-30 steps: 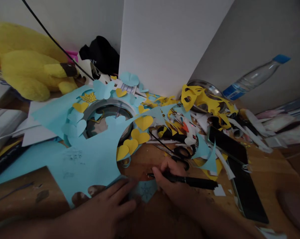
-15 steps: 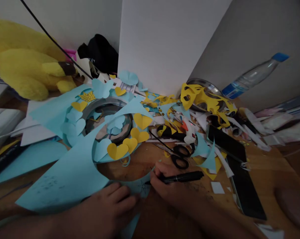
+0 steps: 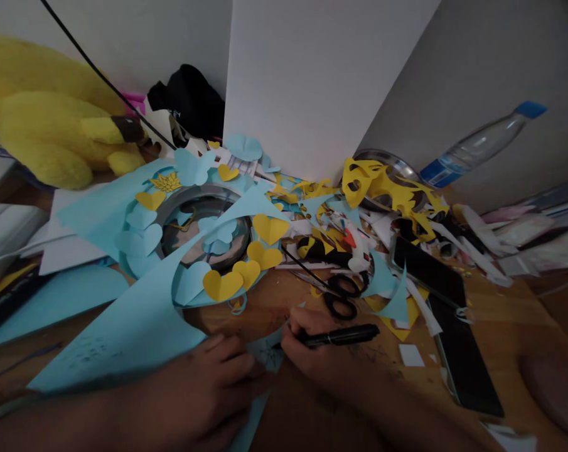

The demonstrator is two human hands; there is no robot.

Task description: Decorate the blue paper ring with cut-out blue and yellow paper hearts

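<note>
My right hand (image 3: 309, 348) grips a black marker (image 3: 344, 334), its tip on a narrow strip of blue paper with dark star-like lines drawn on it. My left hand (image 3: 218, 383) lies curled over the same sheet of blue paper (image 3: 137, 326), holding it down just left of the drawing; its thumb is mostly hidden. Dark marks also show on the sheet's lower left. Beyond the hands is a ring (image 3: 128, 257) edged with blue and yellow paper hearts (image 3: 222, 285). Black-handled scissors (image 3: 341, 306) lie beyond my right hand.
A white glue gun (image 3: 359, 251) lies among yellow and blue scraps. Dark phones (image 3: 467, 358) rest at the right, with a plastic bottle (image 3: 481, 144) behind. A yellow plush toy (image 3: 43, 138) sits at the left. A metal bowl (image 3: 396, 164) holds yellow paper offcuts (image 3: 382, 188).
My left hand has shifted slightly up on the blue paper, covering more of its edge. My right hand and the marker have moved slightly left.
</note>
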